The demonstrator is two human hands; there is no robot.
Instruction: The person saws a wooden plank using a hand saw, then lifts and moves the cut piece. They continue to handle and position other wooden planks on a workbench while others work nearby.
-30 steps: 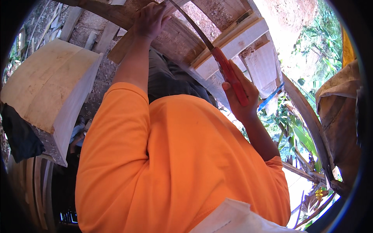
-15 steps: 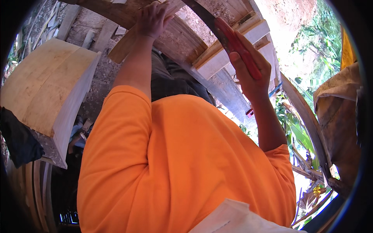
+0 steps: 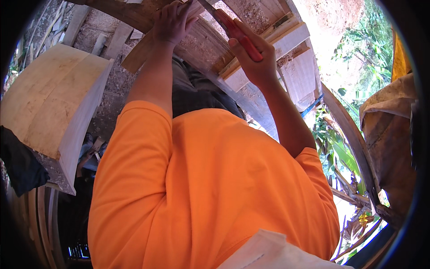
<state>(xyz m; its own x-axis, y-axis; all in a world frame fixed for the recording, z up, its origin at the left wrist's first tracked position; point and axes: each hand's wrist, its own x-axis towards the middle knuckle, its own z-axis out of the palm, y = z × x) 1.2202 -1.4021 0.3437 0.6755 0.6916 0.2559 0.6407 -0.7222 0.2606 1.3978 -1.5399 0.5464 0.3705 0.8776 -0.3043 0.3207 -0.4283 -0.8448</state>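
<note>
A handsaw with a red handle [image 3: 245, 41] is gripped in my right hand [image 3: 260, 62], at upper centre right. Its dark blade [image 3: 207, 6] runs up and left toward the wood beside my left hand, and the far end is out of the picture. My left hand [image 3: 170, 26] is closed over a narrow wooden board [image 3: 136, 56] at the top, fingers bent over its edge. That board lies slanted across a wider wooden plank [image 3: 204, 40]. Where exactly the teeth meet the wood, I cannot tell.
On the left stands a large block with a pale wooden top [image 3: 49, 94], a black cloth [image 3: 20, 159] hanging at its near corner. More boards [image 3: 291, 40] and sawdust lie right of the saw. A brown tarp [image 3: 387, 130] hangs far right, near green plants [image 3: 371, 62].
My right hand has pushed the saw up and to the left, so its handle is now nearer my left hand. The left hand stays on the board, its fingers slightly shifted.
</note>
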